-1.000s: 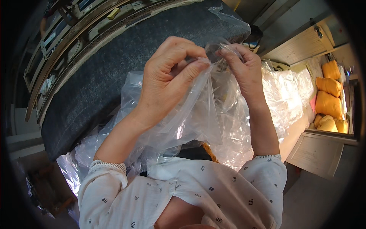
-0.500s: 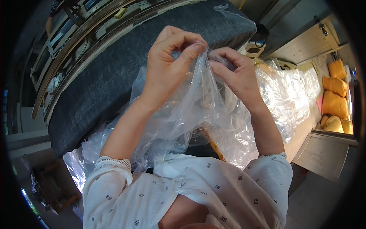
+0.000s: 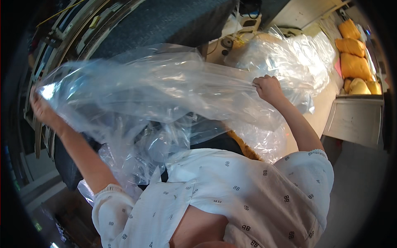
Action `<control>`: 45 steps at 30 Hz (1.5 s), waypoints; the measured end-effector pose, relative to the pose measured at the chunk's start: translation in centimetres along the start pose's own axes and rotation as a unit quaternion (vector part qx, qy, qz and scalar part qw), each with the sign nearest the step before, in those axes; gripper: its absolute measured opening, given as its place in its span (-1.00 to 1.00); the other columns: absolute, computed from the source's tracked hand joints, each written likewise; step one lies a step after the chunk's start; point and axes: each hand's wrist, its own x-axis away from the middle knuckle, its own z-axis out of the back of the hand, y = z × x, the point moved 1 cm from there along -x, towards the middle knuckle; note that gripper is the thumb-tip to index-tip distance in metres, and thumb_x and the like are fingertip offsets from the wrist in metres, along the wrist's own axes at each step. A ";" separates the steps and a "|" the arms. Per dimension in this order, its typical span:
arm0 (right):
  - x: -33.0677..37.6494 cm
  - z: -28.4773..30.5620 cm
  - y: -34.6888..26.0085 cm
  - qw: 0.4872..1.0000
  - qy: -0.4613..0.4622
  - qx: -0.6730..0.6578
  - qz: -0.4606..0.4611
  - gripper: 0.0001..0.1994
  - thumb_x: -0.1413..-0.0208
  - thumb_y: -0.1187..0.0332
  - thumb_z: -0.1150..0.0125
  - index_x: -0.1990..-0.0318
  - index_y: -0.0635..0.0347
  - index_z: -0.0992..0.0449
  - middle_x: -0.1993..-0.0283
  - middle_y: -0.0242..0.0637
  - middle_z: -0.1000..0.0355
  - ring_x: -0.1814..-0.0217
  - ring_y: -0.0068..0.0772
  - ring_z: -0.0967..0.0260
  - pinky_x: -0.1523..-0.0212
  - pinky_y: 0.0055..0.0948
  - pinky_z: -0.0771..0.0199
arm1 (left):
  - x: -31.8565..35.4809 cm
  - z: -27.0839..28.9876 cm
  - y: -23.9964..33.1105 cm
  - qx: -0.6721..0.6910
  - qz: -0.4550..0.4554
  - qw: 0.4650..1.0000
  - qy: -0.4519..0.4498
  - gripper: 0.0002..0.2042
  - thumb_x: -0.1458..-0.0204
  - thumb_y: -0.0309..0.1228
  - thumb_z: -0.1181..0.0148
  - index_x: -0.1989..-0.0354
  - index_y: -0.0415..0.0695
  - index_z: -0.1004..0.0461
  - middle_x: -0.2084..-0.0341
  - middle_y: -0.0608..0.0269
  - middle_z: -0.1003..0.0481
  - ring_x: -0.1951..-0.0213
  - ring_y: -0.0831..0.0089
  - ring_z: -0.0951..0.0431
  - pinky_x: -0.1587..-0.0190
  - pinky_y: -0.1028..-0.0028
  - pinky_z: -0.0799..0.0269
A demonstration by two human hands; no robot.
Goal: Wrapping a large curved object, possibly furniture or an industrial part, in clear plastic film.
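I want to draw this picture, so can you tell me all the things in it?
clear plastic bag: one, see-through, stretched wide between the two hands
pile of clear plastic bags: several, see-through, heaped at the upper right
dark grey mat: one, across the top behind the bag
yellow cushions: about four, at the far right, stacked
white cabinet: one, at the right below the cushions
white patterned shirt: one, at the bottom, worn by the person
left hand: gripping the bag's left end
right hand: gripping the bag's right end
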 end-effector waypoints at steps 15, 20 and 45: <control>9.7 -6.6 8.1 0.974 0.000 0.109 -0.200 -0.87 0.07 0.37 -0.04 0.42 -0.01 -0.56 0.38 -0.33 -0.47 0.22 -0.25 -0.38 0.20 -0.20 -0.29 | -0.3 41.8 6.6 -0.666 -0.161 0.721 -0.097 -0.55 0.17 -0.25 -0.30 0.12 -0.24 -0.39 0.30 0.07 -0.50 0.34 0.27 -0.55 0.27 0.30 -0.51; 11.5 -5.6 15.5 0.920 -0.057 0.141 -0.362 -0.80 0.03 0.35 0.06 0.30 0.00 -0.52 0.22 -0.12 -0.46 0.15 -0.07 -0.41 0.20 -0.16 -0.37 | 2.0 53.4 7.7 -0.746 0.015 0.664 -0.055 -0.55 0.15 -0.21 -0.26 0.12 -0.25 -0.41 0.33 0.06 -0.51 0.29 0.20 -0.54 0.24 0.28 -0.46; -34.7 10.0 -5.1 0.960 0.207 -0.037 0.182 -0.23 0.01 -0.09 -0.06 -0.20 0.35 -0.08 -0.24 0.12 -0.04 -0.32 0.03 0.07 -0.27 -0.20 0.07 | 13.6 62.8 0.5 -0.716 0.413 0.560 0.060 -0.51 -0.06 -0.04 0.09 0.14 -0.29 -0.40 0.21 -0.08 -0.47 0.14 0.04 -0.46 0.15 0.20 -0.36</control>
